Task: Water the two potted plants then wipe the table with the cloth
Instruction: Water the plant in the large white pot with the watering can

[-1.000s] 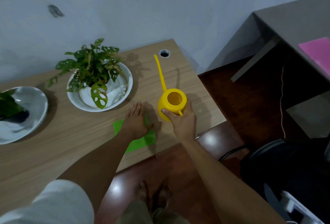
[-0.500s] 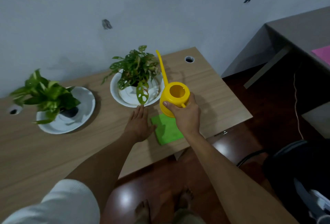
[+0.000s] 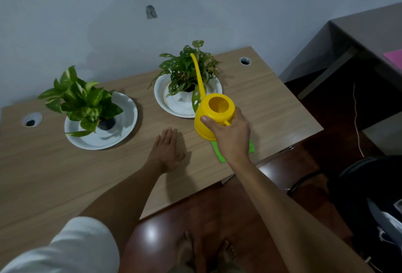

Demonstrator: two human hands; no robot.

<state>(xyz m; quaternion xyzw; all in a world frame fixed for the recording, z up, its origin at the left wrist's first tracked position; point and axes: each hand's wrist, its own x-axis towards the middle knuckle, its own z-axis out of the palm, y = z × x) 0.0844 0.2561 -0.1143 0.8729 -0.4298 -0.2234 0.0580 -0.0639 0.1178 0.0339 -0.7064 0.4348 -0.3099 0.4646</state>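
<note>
Two potted plants stood on the table [image 3: 65,174], each in its own white dish. The holey-leaved plant [image 3: 187,70] sat in a white pot inside the right dish [image 3: 161,96], just beyond the right hand [image 3: 230,135]. The variegated plant [image 3: 80,100] sat in a dark pot in the left dish [image 3: 121,124], well off to the far left of the left hand [image 3: 167,150].

There was one yellow watering can [image 3: 215,113]. The right hand gripped it from behind, thumb curled over the near rim and fingers wrapped round the handle side. Its open top showed a yellow inside; whether water lay in it could not be told. Its long thin spout [image 3: 198,72] rose up and away from the hand, across the holey-leaved plant's leaves.

One green cloth [image 3: 217,148] lay on the table directly beneath the right hand and wrist, only its edges showing on either side.

The left hand lay flat on the table, palm down, fingers straight and together, holding nothing, beside the can and apart from the cloth.

Two round cable holes pierced the table: one [image 3: 245,61] beyond the right hand, one [image 3: 31,119] far left of the left hand.
</note>
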